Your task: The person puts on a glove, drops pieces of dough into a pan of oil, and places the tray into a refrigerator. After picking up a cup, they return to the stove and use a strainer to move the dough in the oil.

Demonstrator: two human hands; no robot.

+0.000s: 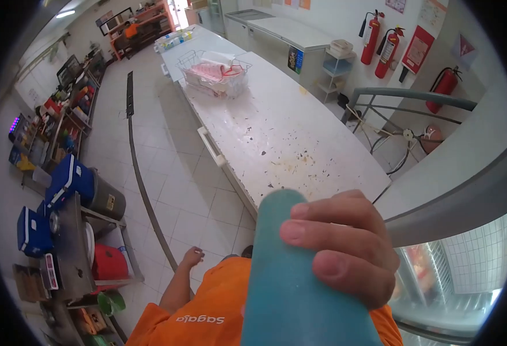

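My right hand (345, 245) is wrapped around a teal cylinder (291, 288), a bottle or tumbler held very close to the camera at the lower middle. Its rounded top points up toward the white chest freezer (276, 132). My left hand (193, 255) hangs down by my side over the tiled floor, fingers loosely curled and holding nothing. My orange shirt (207, 317) fills the bottom of the view.
A wire basket (216, 72) with pink and white packets sits on the freezer's far end. Shelves with blue coolers (68, 181), a red container and goods line the left wall. Red fire extinguishers (380, 43) hang at the right, beside a metal railing (409, 98). A glass-topped freezer (455, 271) is at lower right.
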